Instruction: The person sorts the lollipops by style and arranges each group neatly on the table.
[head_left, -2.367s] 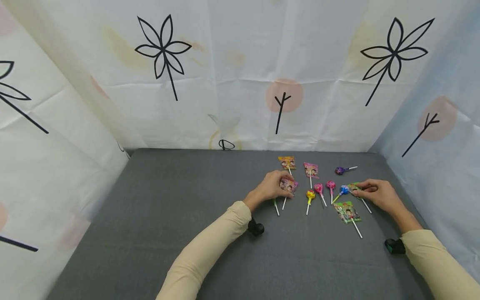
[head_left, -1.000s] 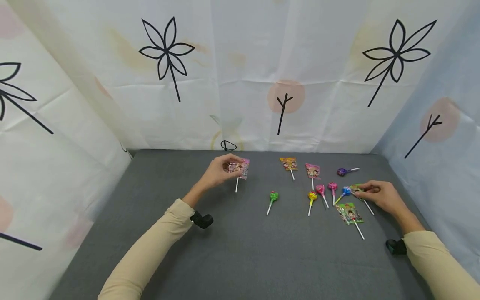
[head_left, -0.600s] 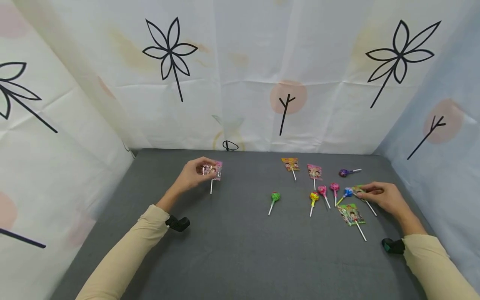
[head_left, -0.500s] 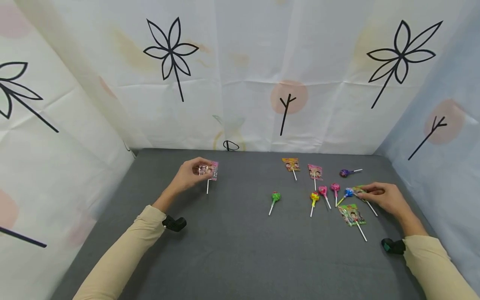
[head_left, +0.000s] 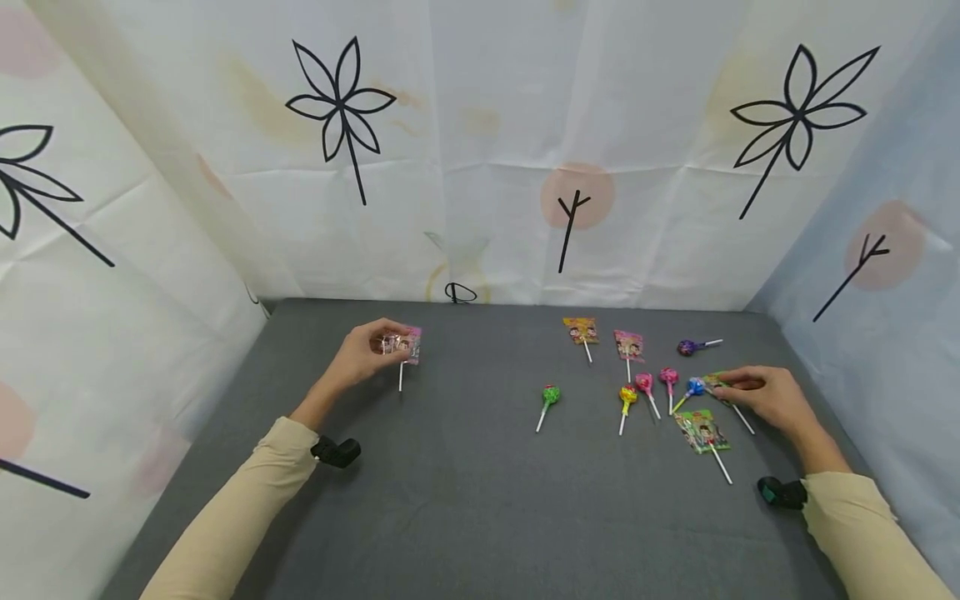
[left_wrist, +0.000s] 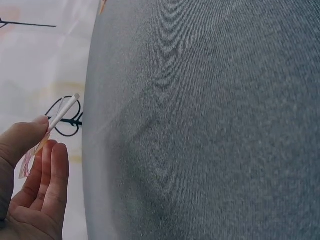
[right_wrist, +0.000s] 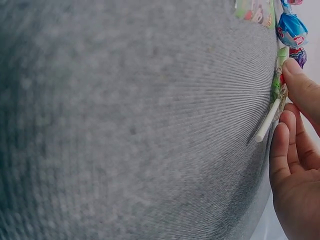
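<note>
Pink flat-wrapped lollipop [head_left: 414,344]: left of centre in the head view, looks lifted off the gray cloth [head_left: 465,467], stick down. Left hand [head_left: 358,357] pinches it by the wrapper, thumb against fingertips. Advice: light pinch, stick kept free, wrapper held flat to avoid crumpling. Pose: forearm slants up from lower left, fingers pointing right. Right of frame: right hand [head_left: 774,400] pinches a green flat-wrapped lollipop [right_wrist: 276,84], low to the cloth, fingers pointing left. Blue ball lollipop [head_left: 696,386] just beside its fingertips.
</note>
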